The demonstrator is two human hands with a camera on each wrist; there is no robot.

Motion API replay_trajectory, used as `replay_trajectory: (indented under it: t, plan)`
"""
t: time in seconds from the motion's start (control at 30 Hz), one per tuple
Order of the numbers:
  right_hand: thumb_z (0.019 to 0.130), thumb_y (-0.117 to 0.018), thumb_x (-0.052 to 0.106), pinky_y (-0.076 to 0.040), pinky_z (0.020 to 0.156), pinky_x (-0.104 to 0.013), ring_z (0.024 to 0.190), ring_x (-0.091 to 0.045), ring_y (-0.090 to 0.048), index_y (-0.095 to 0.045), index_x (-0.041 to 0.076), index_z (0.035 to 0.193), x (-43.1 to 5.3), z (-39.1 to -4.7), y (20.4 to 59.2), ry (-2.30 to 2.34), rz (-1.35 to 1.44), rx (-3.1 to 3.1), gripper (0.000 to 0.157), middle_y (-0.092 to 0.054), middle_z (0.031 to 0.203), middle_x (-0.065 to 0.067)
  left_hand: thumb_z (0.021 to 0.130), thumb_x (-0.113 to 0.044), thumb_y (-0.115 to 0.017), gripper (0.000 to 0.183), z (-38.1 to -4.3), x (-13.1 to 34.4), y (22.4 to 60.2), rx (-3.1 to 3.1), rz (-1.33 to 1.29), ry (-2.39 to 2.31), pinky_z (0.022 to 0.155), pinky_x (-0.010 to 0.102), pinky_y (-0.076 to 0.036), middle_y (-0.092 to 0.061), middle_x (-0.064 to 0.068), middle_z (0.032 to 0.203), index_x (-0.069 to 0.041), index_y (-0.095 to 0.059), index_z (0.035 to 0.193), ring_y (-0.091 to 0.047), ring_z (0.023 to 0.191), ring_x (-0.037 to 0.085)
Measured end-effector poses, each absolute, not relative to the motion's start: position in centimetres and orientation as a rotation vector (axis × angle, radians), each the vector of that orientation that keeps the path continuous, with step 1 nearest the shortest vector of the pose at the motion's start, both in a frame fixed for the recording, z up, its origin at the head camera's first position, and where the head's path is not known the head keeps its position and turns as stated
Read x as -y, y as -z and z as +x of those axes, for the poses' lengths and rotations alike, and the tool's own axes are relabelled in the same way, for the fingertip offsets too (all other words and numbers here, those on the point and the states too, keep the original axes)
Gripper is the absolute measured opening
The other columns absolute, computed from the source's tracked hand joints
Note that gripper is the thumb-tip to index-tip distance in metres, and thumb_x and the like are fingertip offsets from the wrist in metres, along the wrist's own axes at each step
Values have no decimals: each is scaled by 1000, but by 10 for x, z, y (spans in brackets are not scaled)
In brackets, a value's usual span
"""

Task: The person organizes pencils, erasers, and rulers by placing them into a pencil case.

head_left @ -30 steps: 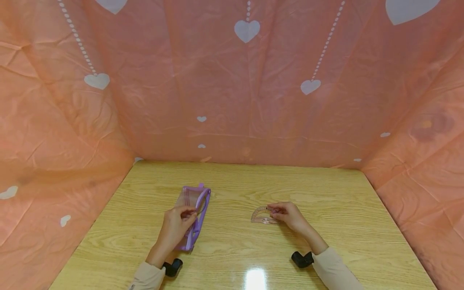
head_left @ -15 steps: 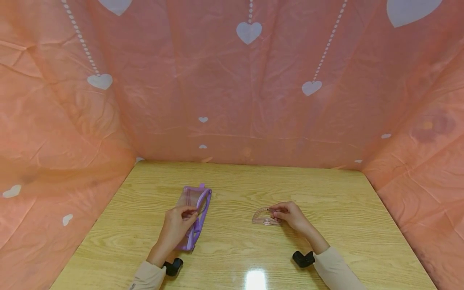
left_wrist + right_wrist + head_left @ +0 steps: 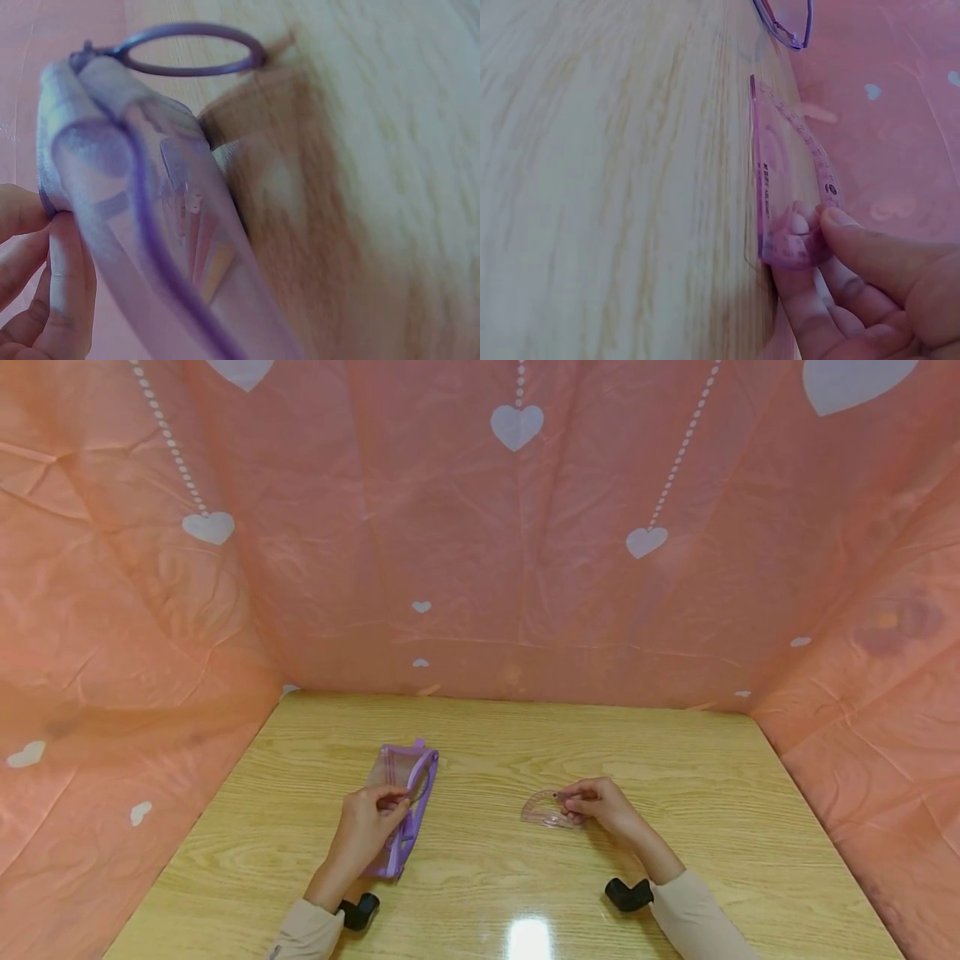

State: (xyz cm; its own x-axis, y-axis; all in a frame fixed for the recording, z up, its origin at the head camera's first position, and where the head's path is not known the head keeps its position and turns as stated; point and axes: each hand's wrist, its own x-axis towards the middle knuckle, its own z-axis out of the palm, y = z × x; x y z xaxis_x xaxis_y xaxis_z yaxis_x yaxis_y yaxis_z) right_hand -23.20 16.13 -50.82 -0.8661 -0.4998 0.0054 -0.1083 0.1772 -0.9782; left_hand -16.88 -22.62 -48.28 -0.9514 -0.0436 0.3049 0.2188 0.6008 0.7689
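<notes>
A see-through purple zip pencil case [image 3: 396,765] lies on the left half of the table, its mouth parted. My left hand [image 3: 363,820] pinches the edge of that mouth between thumb and fingers. Through the pencil case's clear wall [image 3: 247,319], the left wrist view shows slim pink and yellow items inside; their kind is hard to tell. Right of the pencil case, my right hand [image 3: 606,807] pinches one end of a clear pinkish protractor [image 3: 537,810]. In the right wrist view the protractor [image 3: 784,161] has printed scale marks, and the thumb rests on its curved edge.
The wood-grain table [image 3: 480,735] is enclosed by pink cloth [image 3: 450,527] with white hearts at the back and sides. A purple ring [image 3: 195,73] sticks out from the pencil case's end. Black wrist devices [image 3: 628,896] sit below each hand.
The protractor has tilted slightly in my right hand. My left hand keeps its pinch on the pencil case, and the whole head view has shifted a little.
</notes>
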Motion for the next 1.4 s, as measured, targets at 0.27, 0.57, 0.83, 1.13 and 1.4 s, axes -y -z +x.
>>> replay_trajectory:
  t: [0.27,0.57,0.83,1.13,1.4]
  plan:
    - [97,-54,-10,-59,69,-30,76,-15,-68,-55,-28,114,-157,-230,507,1804,-527,-2027,25,-67,96,-35,84,4,-76,11,-169,227,482,2541,-136,1291,62,21,-56,-71,6,80,5,-75,95,-67,72,16]
    - [96,-55,-12,-59,70,-28,75,-12,-69,-53,-30,113,-150,-227,506,1847,-441,-1948,25,-67,96,-34,84,3,-76,11,-167,228,483,2536,-133,1312,62,21,-55,-71,6,80,5,-75,95,-67,71,16]
    - [96,-54,-13,-60,73,-33,78,-17,-71,-53,-29,115,-144,-227,506,1888,-346,-1884,25,-69,96,-30,83,4,-76,11,-168,228,484,2513,-158,1294,61,21,-56,-71,5,79,5,-75,94,-67,71,16]
    - [96,-56,-11,-60,74,-35,82,-19,-71,-52,-28,117,-133,-225,502,1911,-284,-1850,28,-70,99,-26,83,5,-76,11,-167,229,484,2510,-151,1301,61,21,-56,-71,5,78,5,-75,94,-67,70,16]
    - [95,-61,-7,-60,75,-41,81,-24,-72,-56,-25,113,-126,-226,499,1903,-267,-1854,26,-70,97,-27,83,5,-76,11,-167,229,484,2508,-160,1283,61,21,-56,-71,5,78,4,-75,93,-67,69,16]
